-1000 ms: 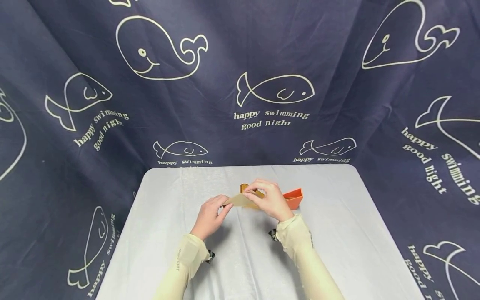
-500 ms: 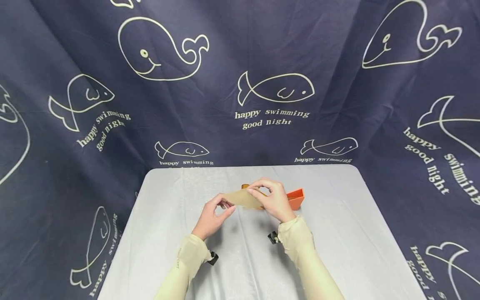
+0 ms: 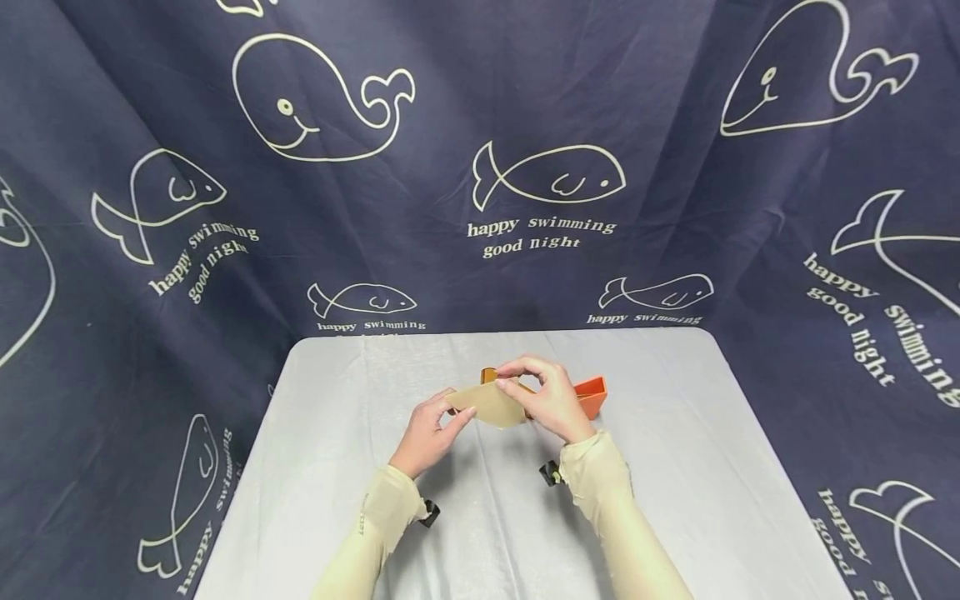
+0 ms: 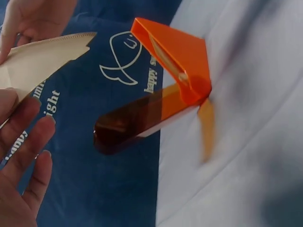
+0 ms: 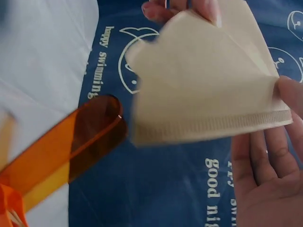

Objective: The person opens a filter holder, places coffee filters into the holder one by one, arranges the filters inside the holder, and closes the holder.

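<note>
A tan paper coffee filter (image 3: 491,406) with a crimped edge is held up between both hands over the table. My left hand (image 3: 426,433) pinches its left end between thumb and fingers. The right hand (image 3: 551,402) grips the opposite upper end with thumb and fingertips. Seen from the right wrist, the coffee filter (image 5: 203,80) is spread broad and flat, with a scalloped outline on one side and the crimped seam along another. Fingers (image 4: 29,146) of the left hand not pinching the paper are spread loosely.
Behind the right hand stands an orange holder (image 3: 592,398) with thin tan sheets inside, clearer in the left wrist view. A translucent amber rounded piece (image 4: 135,118) adjoins the holder. The white-covered table (image 3: 675,467) meets a dark blue fish-print curtain (image 3: 420,208).
The coffee filter has turned from nearly edge-on to showing more of its broad face. The left hand has shifted its grip slightly; the right hand has barely moved.
</note>
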Demonstrator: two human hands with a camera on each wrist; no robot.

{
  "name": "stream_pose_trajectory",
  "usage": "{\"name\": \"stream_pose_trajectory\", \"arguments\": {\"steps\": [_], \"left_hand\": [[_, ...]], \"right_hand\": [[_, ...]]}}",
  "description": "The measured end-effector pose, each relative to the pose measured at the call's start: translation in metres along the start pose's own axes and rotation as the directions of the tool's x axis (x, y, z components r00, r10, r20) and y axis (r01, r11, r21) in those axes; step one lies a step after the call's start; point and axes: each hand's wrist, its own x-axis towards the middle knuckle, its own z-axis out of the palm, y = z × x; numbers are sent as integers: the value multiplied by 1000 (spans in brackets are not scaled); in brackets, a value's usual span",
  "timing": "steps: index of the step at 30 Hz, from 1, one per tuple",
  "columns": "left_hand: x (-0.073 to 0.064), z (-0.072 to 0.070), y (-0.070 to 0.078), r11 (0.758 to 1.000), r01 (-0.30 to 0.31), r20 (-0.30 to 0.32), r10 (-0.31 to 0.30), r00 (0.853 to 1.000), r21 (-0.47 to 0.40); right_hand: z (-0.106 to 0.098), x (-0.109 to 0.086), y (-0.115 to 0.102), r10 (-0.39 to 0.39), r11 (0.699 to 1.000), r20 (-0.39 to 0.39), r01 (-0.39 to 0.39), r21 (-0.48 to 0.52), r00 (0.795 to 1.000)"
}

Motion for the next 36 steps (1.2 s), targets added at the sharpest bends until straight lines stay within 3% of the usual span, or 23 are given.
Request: {"name": "stream_pose_trajectory", "arguments": {"steps": [6, 9, 12, 18, 22, 30, 36], "left_hand": [[2, -9, 1, 973, -152, 7, 153, 988, 176], [2, -11, 2, 956, -191, 14, 193, 981, 221], [2, -9, 2, 955, -190, 22, 190, 982, 229], [-2, -1, -1, 991, -90, 39, 86, 996, 95], [-4, 4, -1, 998, -52, 32, 51, 998, 31], [-1, 12, -2, 997, -79, -23, 79, 997, 11], [3, 9, -1, 978, -154, -18, 158, 987, 138]], "right_hand": [[3, 6, -5, -134, 988, 108, 141, -59, 985], [6, 7, -7, -170, 979, 147, 183, -84, 974], [8, 6, -6, -164, 979, 145, 180, -98, 976], [6, 1, -1, -123, 988, 102, 131, -80, 987], [5, -2, -5, -74, 996, 31, 75, -47, 997], [3, -3, -6, -46, 998, -38, 47, 37, 998], [1, -2, -4, -67, 997, -42, 69, 44, 997]]}}
